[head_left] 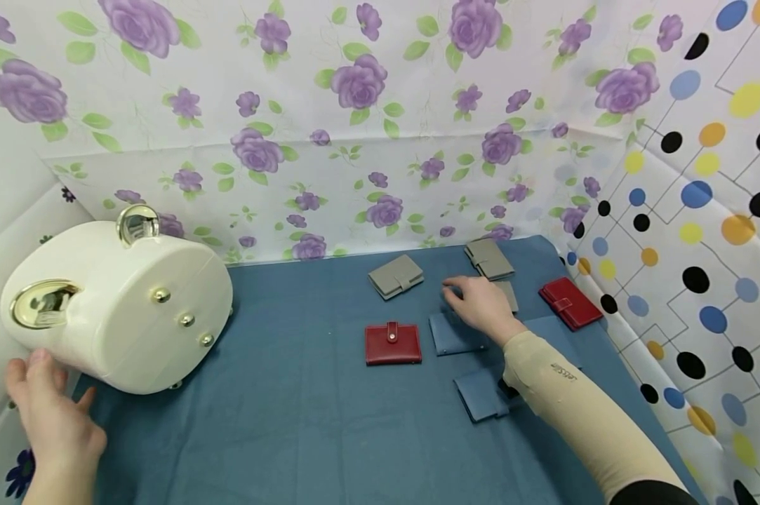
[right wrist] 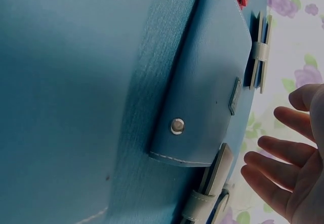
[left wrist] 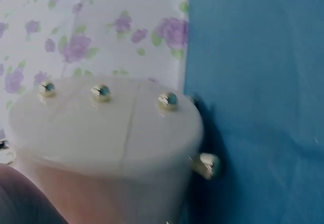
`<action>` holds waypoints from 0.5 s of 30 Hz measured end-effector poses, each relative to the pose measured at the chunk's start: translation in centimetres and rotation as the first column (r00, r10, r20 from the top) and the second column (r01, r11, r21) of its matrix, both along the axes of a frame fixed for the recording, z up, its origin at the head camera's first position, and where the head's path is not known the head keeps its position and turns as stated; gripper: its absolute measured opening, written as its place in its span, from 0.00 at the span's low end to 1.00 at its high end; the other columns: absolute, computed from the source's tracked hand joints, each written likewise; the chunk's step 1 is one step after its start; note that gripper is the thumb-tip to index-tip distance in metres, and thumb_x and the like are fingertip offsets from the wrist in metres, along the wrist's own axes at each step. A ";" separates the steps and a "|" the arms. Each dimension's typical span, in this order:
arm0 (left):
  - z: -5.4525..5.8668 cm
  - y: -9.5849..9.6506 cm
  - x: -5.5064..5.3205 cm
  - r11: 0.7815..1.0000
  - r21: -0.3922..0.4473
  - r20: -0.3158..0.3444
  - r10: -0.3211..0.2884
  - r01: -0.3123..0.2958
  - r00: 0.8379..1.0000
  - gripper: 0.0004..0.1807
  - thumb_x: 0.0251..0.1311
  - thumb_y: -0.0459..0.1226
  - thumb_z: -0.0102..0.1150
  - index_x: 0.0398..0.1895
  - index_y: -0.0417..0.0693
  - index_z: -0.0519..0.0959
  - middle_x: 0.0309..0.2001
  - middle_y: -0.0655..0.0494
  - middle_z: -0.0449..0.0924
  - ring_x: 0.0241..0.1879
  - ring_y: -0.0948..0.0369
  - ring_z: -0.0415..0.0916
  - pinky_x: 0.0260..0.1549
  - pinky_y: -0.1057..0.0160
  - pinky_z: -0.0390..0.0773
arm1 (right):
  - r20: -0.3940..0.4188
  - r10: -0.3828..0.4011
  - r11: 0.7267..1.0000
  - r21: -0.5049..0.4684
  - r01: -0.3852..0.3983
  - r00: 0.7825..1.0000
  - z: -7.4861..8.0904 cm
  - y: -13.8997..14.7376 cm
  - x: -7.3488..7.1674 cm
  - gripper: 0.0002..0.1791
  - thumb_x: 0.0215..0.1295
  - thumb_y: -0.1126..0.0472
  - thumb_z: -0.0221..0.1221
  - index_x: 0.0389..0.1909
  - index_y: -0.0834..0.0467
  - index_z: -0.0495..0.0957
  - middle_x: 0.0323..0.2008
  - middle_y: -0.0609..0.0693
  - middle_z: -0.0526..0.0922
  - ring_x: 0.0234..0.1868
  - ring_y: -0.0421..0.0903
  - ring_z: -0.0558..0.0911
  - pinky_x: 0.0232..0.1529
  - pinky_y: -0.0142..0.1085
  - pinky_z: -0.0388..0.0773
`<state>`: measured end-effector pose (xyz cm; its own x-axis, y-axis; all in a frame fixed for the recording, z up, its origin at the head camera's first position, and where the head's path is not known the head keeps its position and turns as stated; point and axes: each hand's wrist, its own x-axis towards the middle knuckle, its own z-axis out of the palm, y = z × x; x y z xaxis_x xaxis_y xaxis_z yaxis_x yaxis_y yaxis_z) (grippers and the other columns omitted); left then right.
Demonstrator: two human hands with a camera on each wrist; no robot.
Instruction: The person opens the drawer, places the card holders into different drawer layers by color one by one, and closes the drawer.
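A cream-white bin-like container [head_left: 165, 308] with gold ball feet and a gold ring handle lies tipped on its side at the left. My left hand [head_left: 60, 414] is at its near lower edge, fingers pointing up and loosely bent. The container's footed base [left wrist: 101, 133] fills much of the left wrist view. My right hand [head_left: 477, 305] hovers among small card wallets with nothing in its fingers. Just beneath it lies a blue wallet [head_left: 449, 335], partly covered in the head view. The right wrist view shows a blue wallet [right wrist: 207, 92] with silver snaps and relaxed, spread fingers.
Grey wallets [head_left: 396, 276] lie toward the back of the blue cloth [head_left: 278, 421], one of them [head_left: 490, 258] beyond my right hand. A red wallet [head_left: 393, 344] sits mid-table; another red wallet [head_left: 570, 303] is near the dotted right wall. One blue wallet [head_left: 481, 396] lies by the sleeve.
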<state>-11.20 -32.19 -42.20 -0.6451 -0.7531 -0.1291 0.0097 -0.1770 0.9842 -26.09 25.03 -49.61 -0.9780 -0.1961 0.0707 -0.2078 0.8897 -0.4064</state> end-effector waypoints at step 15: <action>2.3 -0.9 -1.9 0.926 0.312 0.045 -0.235 0.210 0.971 0.53 0.82 0.58 0.45 0.75 0.84 0.07 0.82 0.79 0.20 0.80 0.72 0.29 0.79 0.42 0.24 | -0.005 0.022 1.000 -0.003 -0.022 1.000 -0.1 -0.3 0.5 0.21 0.83 0.49 0.58 0.67 0.53 0.85 0.48 0.54 0.90 0.20 0.41 0.76 0.19 0.39 0.68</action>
<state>-13.06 -33.12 -39.90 -0.7695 -0.5082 -0.3868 -0.1411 -0.4555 0.8790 -25.63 24.74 -49.72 -0.9731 -0.2176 0.0758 -0.2294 0.8837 -0.4080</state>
